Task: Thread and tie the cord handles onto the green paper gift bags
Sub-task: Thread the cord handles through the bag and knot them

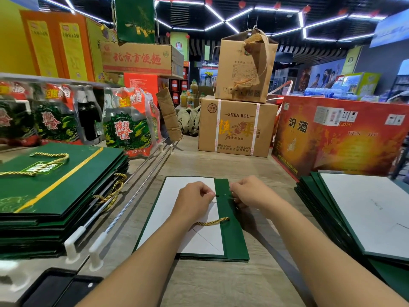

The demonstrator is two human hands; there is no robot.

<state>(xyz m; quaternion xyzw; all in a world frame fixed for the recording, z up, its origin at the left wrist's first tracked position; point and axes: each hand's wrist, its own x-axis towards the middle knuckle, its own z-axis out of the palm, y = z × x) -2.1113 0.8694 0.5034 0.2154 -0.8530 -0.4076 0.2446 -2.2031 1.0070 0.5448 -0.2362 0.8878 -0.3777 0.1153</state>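
1. At the left edge of the wooden table (221, 284), a stack of finished green bags (55, 196) lies flat, with a twisted gold handle (44, 160) looped across the top one.
2. Just beside the stack, two metal rods (132, 189) run diagonally, white caps at their near ends.
3. In the middle, a flat green bag (232, 235) lies white side up, with a green band along its right side.
4. The left hand (194, 200) has curled fingers. Thumb and forefinger pinch what looks like the thin end of the gold cord (213, 222) at the band's upper hole. The cord comes out of the lower hole and runs under this wrist.
5. The right hand (250, 193), fingers curled, grips the band's right edge opposite.
6. Behind stand a brown carton (236, 127) and a red carton (340, 138).
7. On the right lies a pile of unthreaded bags (376, 213).
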